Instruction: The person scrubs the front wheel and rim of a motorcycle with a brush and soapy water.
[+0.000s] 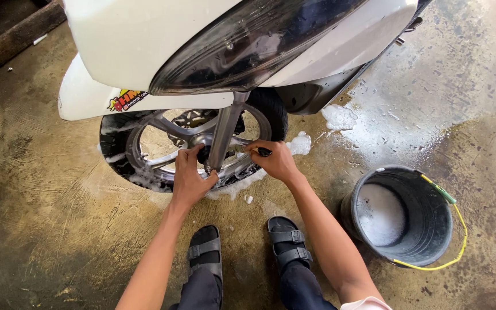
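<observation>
Wheel (144, 150) first: it is the front wheel of a white scooter (121, 40), and it stands on the wet concrete floor (41, 189), toward the top left of the floor we can see. It has a black tire and shiny silver spokes. White soap foam sticks to the bottom of the tire and lies on the floor under it. A silver fork leg (225, 135) comes straight down in front of the wheel to its middle. Above the wheel sits a white fender with a small red and yellow sticker, and over that a big dark headlight.

Our left hand (190, 178) is at the bottom of the fork leg. The fingers are bent and wrapped on the metal there, so the hand is closed around it. Our right hand (276, 162) is just on the other side of the fork leg, near the spokes. Its fingers are pinched on a small dark thing (264, 152); we cannot tell what it is.

A black bucket (426, 229) with a yellow handle stands to the right, well apart from the wheel, with foam inside. Our two feet in black sandals (285, 238) are on the floor below the wheel.
</observation>
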